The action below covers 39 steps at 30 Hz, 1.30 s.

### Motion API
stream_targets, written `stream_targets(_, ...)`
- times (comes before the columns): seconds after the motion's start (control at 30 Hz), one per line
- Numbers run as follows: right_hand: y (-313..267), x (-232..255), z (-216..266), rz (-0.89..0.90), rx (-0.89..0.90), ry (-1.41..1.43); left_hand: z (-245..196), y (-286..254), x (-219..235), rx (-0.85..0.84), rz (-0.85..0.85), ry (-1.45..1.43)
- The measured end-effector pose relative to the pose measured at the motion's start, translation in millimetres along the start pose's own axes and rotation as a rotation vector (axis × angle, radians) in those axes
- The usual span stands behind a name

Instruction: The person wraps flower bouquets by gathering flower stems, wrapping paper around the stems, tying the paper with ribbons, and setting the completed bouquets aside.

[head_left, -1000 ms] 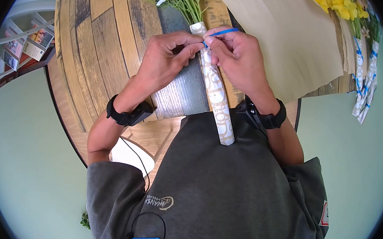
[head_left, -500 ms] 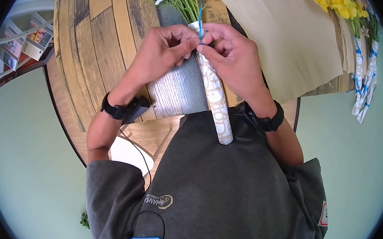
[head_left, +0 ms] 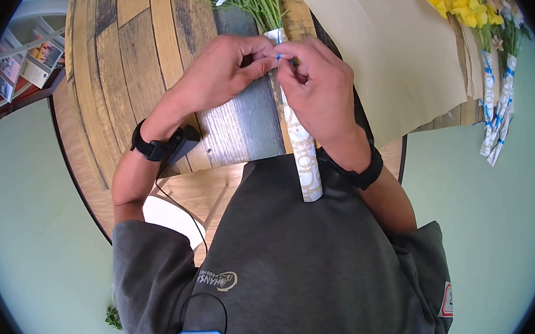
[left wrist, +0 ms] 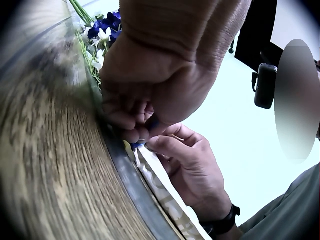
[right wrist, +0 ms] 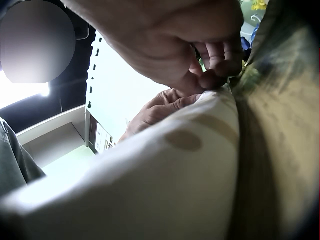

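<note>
A bunch of greenery and white flowers point(head_left: 255, 3) has its stems in a long white and tan patterned paper wrap point(head_left: 303, 151), whose lower end reaches the person's shirt. Near the wrap's top, the left hand point(head_left: 221, 72) pinches a blue tie point(head_left: 279, 57) between thumb and fingertips. Opposite it, the right hand point(head_left: 324, 90) pinches at the same tie, its fingers bent over the wrap. In the left wrist view, both hands meet at the blue tie point(left wrist: 136, 145) on the wrap's upper end. The fingers hide most of the tie.
Brown paper sheets point(head_left: 389, 57) lie on the wooden table point(head_left: 131, 62) to the right. Beyond them, at the table's right edge, are wrapped bunches with yellow flowers point(head_left: 468, 10) and blue ties. A rack of cards point(head_left: 37, 61) stands at the far left.
The blue strip's loose end stood up above the hands half a second ago and now is mostly hidden. The right hand has turned and closed in over the tie; the view has shifted slightly.
</note>
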State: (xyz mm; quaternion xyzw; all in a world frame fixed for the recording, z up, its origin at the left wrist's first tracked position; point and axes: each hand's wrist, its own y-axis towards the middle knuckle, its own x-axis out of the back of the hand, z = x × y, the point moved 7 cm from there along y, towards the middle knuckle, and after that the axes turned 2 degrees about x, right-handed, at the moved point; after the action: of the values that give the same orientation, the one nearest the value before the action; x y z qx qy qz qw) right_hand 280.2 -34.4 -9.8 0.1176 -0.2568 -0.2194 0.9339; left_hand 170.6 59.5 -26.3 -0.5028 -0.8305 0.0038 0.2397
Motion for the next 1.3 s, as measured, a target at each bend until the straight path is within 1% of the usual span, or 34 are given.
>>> stream_targets(0.07,-0.9,0.2,0.5,0.014,0.007,-0.066,1.1,0.1,-1.9,0.007,0.009,0.005)
stream_targets(0.17,-2.1,0.6,0.0,0.001,-0.005,-0.097,1.5,0.4,-1.2,-0.033,-0.011,-0.017)
stream_targets(0.27,-2.6,1.7,3.8,-0.01,0.053,-0.128,-1.3,0.8,-0.7,-0.048,-0.015,-0.01)
stream_targets(0.37,-3.4,0.4,4.0,0.004,0.057,-0.16,-2.5,0.8,0.8,-0.06,-0.028,-0.045)
stream_targets(0.43,-3.5,0.1,5.0,0.019,0.05,-0.173,-0.7,1.2,-0.7,0.014,0.027,-0.05)
stream_targets(0.5,-2.9,1.4,8.1,0.028,0.043,-0.186,1.9,2.4,-1.0,0.018,0.031,-0.08)
stream_targets(0.57,-2.2,1.8,2.4,0.051,-0.104,-0.069,3.1,3.3,-1.2,0.022,0.036,-0.107)
stream_targets(0.67,-2.5,1.3,0.0,0.053,-0.112,-0.025,4.9,3.2,-2.6,0.01,0.025,-0.16)
stream_targets(0.73,-2.0,0.8,-0.3,0.044,-0.113,-0.023,7.2,5.4,-2.9,-0.05,-0.002,-0.266)
stream_targets(0.87,-1.2,0.1,-3.4,0.02,-0.123,-0.003,1.1,4.2,-1.5,-0.047,-0.022,-0.305)
stream_targets(1.0,-2.3,1.1,-2.8,-0.017,-0.119,0.017,6.3,4.6,-1.6,-0.009,-0.024,-0.3)
stream_targets(1.07,-4.4,3.9,-3.8,-0.058,-0.197,0.025,6.8,4.4,-0.8,-0.002,-0.024,-0.3)
stream_targets(1.13,-5.5,2.2,-6.3,-0.055,-0.207,0.043,9.4,2.5,-1.0,0.086,-0.014,-0.33)
stream_targets(1.2,-6.1,2.0,-8.5,-0.051,-0.219,0.062,9.4,1.8,-1.9,0.088,-0.012,-0.331)
stream_targets(1.27,-3.6,2.0,-2.7,-0.029,-0.113,0.0,9.4,1.4,-2.3,0.089,-0.012,-0.333)
stream_targets(1.3,-3.4,1.8,-3.7,-0.031,-0.115,0.0,8.7,1.1,-2.2,0.081,-0.013,-0.343)
